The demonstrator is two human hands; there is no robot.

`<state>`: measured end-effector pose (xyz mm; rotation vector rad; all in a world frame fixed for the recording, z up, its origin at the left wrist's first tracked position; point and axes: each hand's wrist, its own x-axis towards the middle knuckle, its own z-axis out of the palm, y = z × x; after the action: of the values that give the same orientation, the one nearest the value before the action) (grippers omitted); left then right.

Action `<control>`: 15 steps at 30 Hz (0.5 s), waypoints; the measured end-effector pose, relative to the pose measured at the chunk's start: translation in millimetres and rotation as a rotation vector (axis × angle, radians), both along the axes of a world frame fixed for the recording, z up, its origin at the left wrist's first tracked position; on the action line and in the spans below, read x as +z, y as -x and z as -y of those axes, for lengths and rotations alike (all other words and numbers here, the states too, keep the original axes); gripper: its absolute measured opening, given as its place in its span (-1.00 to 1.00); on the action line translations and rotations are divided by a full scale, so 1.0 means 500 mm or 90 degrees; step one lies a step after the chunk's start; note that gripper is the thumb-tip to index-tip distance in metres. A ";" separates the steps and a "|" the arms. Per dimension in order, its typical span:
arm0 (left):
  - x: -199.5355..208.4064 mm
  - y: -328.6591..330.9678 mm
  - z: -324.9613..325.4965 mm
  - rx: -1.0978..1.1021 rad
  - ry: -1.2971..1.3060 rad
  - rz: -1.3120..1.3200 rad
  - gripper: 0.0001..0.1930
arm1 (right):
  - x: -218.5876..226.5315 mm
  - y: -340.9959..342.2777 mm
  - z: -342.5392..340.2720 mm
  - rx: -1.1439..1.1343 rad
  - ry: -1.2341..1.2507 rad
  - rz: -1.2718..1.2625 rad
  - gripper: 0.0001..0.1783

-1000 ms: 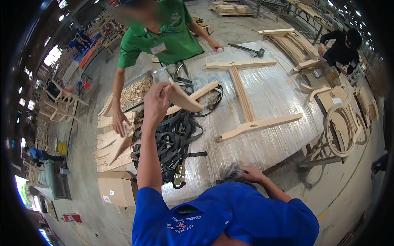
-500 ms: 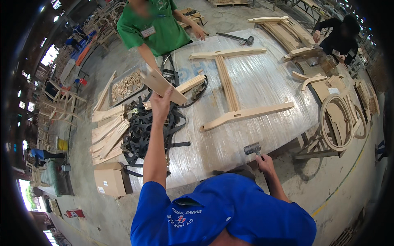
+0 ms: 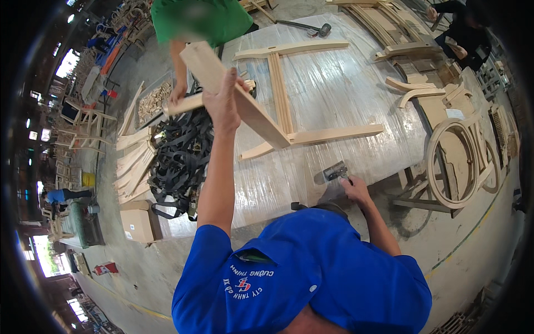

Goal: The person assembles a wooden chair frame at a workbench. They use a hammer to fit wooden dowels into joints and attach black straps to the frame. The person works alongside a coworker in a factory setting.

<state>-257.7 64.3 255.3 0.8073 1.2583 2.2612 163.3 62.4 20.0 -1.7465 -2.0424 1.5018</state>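
Plastic-covered counter below: left grip clamps a wooden plank aloft; right grip pinches a scraper.

Wooden board: pale, flat, rectangular; held raised and tilted above worktop. Metal scraper: grey blade, flat on plastic-covered worktop near front edge, handle gripped.
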 end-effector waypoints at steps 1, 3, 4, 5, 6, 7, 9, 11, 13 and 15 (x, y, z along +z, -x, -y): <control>-0.007 -0.012 -0.019 -0.015 0.019 -0.013 -0.60 | -0.006 -0.008 -0.008 0.022 -0.015 0.003 -0.42; -0.020 -0.035 -0.058 0.007 0.034 -0.031 -0.64 | -0.028 -0.018 -0.011 0.066 -0.045 0.004 -0.42; -0.030 -0.039 -0.074 0.005 0.039 -0.037 -0.64 | -0.031 -0.017 -0.012 0.071 -0.043 -0.007 -0.42; -0.039 -0.041 -0.087 0.003 0.044 -0.043 -0.65 | -0.033 -0.019 -0.013 0.075 -0.035 -0.006 -0.42; -0.049 -0.041 -0.096 0.002 0.056 -0.045 -0.66 | -0.035 -0.021 -0.015 0.079 -0.027 -0.006 -0.42; -0.060 -0.045 -0.104 0.004 0.066 -0.050 -0.66 | -0.034 -0.021 -0.014 0.079 -0.016 -0.004 -0.42; -0.079 -0.048 -0.115 0.010 0.085 -0.058 -0.66 | -0.030 -0.023 -0.018 0.076 0.019 -0.014 -0.42; -0.085 -0.046 -0.125 0.017 0.067 -0.069 -0.68 | -0.027 -0.022 -0.020 0.073 0.036 -0.022 -0.42; -0.086 -0.046 -0.128 0.019 0.072 -0.084 -0.70 | -0.026 -0.021 -0.019 0.074 0.037 -0.023 -0.41; -0.080 -0.043 -0.125 0.016 0.101 -0.105 -0.73 | -0.026 -0.018 -0.016 0.080 0.031 -0.008 -0.41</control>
<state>-236.3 126.9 215.2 0.9386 1.5100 2.1166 172.3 70.7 6.8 -1.6487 -2.1654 1.6052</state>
